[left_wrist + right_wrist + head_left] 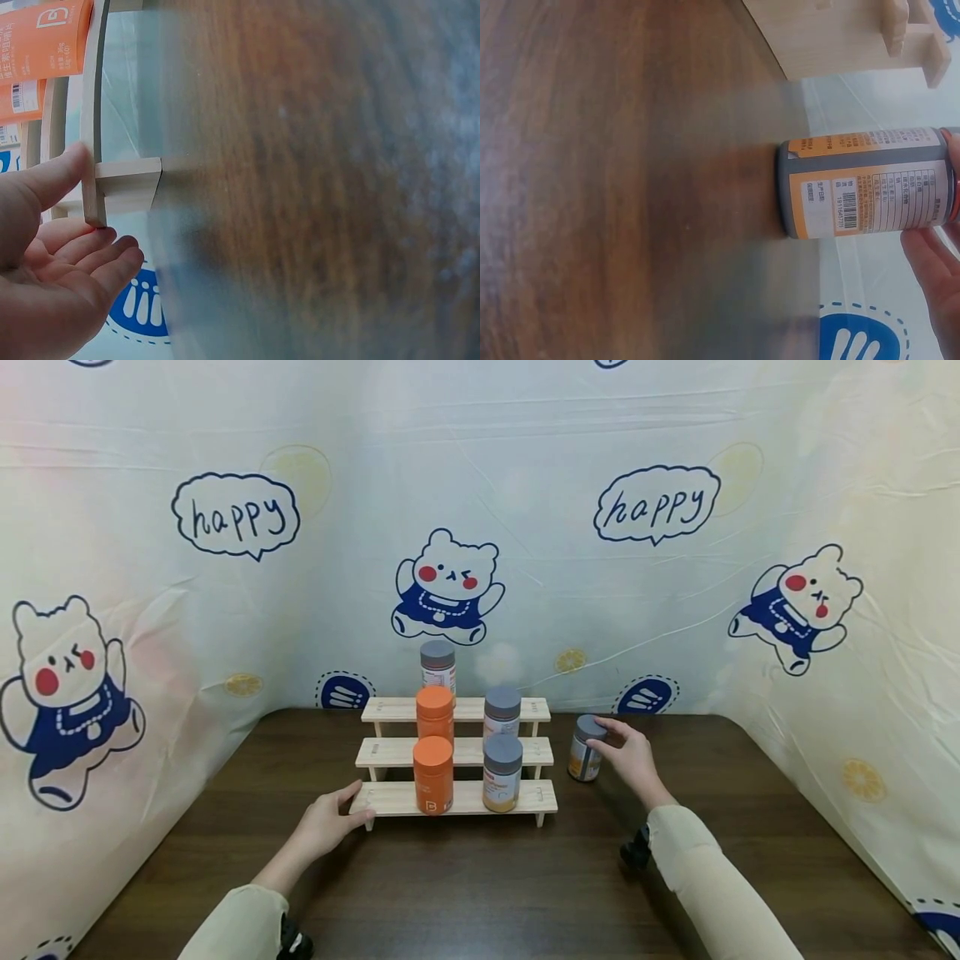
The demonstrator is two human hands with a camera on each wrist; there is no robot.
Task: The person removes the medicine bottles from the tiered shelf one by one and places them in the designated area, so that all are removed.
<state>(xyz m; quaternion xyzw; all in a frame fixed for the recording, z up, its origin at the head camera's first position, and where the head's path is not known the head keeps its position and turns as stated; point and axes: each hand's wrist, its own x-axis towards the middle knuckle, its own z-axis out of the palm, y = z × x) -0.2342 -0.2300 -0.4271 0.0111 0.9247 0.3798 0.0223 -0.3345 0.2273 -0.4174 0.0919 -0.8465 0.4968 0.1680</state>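
Note:
A three-step wooden display stand [465,793] stands on the brown table. At the left end of its lowest step, my left hand [326,822] pinches the board between thumb and fingers, as the left wrist view shows. To the right of the stand, my right hand [633,762] holds a grey-lidded supplement bottle [583,760] near its lid. That bottle is upright, its label [862,191] showing a barcode and a printed table. On the lowest step are an orange bottle [433,785] and a grey-lidded bottle [501,781].
Behind them, the middle step carries another orange bottle [435,706] and another grey-lidded bottle [502,706], both partly hidden. One grey-lidded bottle [438,658] stands on the top step. A printed cloth [525,593] with cartoon bears hangs around the table's back and sides.

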